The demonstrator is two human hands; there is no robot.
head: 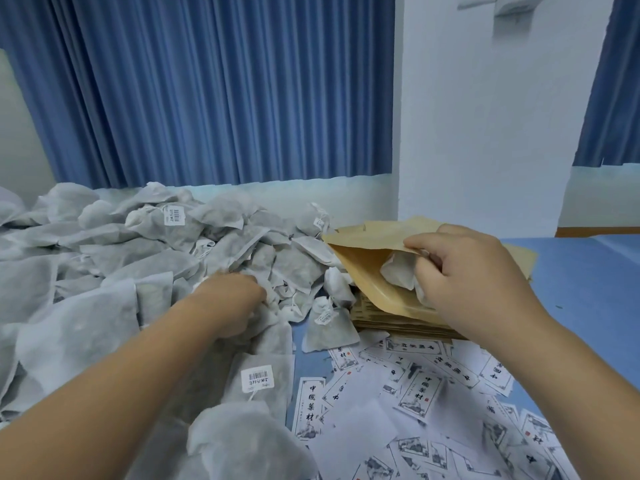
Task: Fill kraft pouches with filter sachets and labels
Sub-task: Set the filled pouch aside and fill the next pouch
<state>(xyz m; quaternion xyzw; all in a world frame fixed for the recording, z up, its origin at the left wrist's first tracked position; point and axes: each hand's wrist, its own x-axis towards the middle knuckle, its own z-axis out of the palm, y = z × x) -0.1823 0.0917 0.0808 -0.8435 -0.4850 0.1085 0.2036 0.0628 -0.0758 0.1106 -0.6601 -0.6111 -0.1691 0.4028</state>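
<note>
A packer's right hand (460, 271) works at the mouth of a kraft pouch (367, 271) lying on top of a stack of flat pouches (398, 323), at about three o'clock from the heap of sachets (138, 244). Its fingers are curled over the pouch's upper lip and against a white sachet (398, 273) that sits half inside.

The left hand (232, 299) reaches into the heap at nine o'clock from the pouch. Its fingertips are buried among the bags, so whether it has hold of one cannot be told.

Printed labels (415, 393) lie scattered on the blue table (571, 271) at six o'clock from the stack, none of them in either hand.

The step in hand appears to be stuffing — sachets are going into the pouch, and the label is not yet in. The next move likely calls for seating this sachet fully past the lip while the mouth stays propped, then bringing the left hand's pick across — a single bag lifted clear of the tangled strings, not a clump.
</note>
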